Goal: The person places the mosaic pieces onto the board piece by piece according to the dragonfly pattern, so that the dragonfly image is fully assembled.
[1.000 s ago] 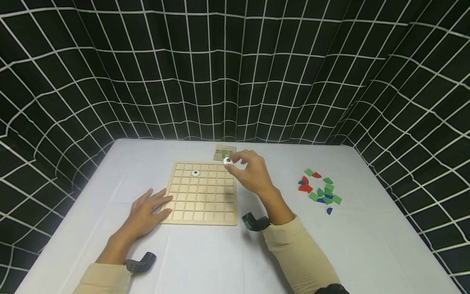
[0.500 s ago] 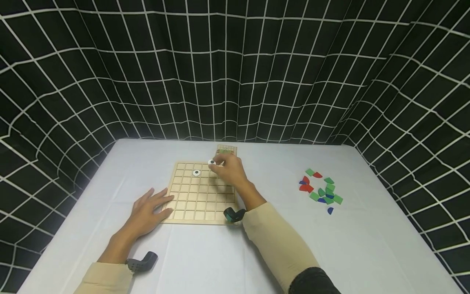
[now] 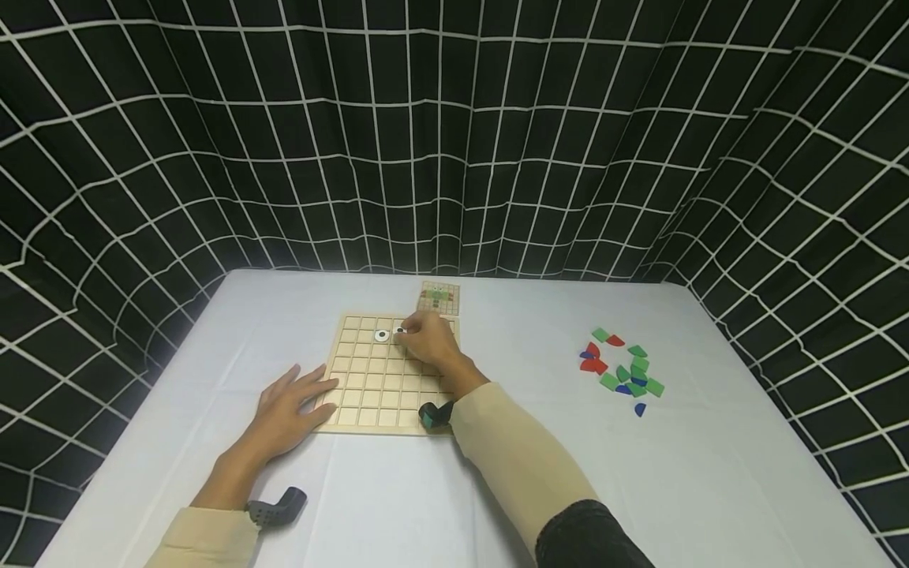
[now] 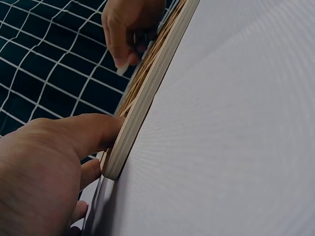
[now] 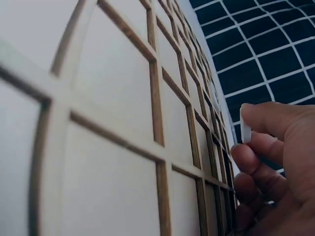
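A square wooden grid board (image 3: pixel 369 380) lies on the white table. One white round eye piece (image 3: pixel 382 335) with a black dot sits in a cell near its far edge. Just right of that piece, my right hand (image 3: pixel 432 343) pinches a second eye piece (image 3: pixel 400 330) between thumb and finger. Seen edge-on in the right wrist view, the held eye piece (image 5: pixel 245 127) is a thin white disc, apparently just above the grid. My left hand (image 3: pixel 289 405) rests at the board's left edge, fingers spread, with thumb and fingertips touching the rim.
A small printed card (image 3: pixel 439 297) with a coloured pattern on a grid lies behind the board. Off to the right is a scatter of several green pieces (image 3: pixel 608 382), red pieces (image 3: pixel 592 365) and blue pieces (image 3: pixel 640 409). A black gridded curtain (image 3: pixel 454 142) surrounds the table.
My right hand has moved left and over the board, bringing the held eye piece down beside the one in the grid. The left hand has stayed in place.
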The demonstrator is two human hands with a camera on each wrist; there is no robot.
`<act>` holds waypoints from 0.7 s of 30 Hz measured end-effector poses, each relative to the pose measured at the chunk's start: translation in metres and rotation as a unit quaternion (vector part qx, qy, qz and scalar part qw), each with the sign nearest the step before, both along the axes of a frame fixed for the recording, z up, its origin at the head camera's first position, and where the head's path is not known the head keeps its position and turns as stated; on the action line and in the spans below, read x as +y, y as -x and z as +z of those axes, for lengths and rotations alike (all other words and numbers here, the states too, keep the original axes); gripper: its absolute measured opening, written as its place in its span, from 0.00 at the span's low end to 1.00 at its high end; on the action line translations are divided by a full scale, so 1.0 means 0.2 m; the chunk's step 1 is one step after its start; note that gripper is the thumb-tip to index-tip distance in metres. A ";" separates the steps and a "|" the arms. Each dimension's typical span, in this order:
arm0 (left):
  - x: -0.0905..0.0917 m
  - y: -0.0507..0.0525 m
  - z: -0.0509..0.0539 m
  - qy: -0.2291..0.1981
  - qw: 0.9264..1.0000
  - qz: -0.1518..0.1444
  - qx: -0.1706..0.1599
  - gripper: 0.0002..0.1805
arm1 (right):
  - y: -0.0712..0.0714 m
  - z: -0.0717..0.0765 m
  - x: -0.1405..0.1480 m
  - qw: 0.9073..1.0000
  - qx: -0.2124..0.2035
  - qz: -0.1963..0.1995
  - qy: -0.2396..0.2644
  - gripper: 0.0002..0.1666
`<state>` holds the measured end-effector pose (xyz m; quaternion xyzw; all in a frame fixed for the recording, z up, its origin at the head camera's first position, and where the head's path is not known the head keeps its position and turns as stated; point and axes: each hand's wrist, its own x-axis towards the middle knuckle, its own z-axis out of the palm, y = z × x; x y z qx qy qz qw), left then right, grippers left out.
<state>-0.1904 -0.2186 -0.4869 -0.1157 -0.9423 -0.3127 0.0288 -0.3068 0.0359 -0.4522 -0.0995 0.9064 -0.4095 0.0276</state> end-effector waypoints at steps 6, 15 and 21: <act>0.00 0.00 0.00 0.001 1.000 0.004 -0.001 0.23 | 0.01 -0.02 -0.02 0.999 0.004 -0.009 -0.034 0.15; 0.02 0.00 0.01 0.006 1.000 0.012 -0.002 0.24 | 0.01 -0.03 -0.05 0.995 0.009 -0.011 -0.098 0.14; 0.02 0.00 0.01 0.004 1.000 0.010 -0.003 0.24 | 0.02 -0.03 -0.04 0.994 0.009 -0.003 -0.108 0.17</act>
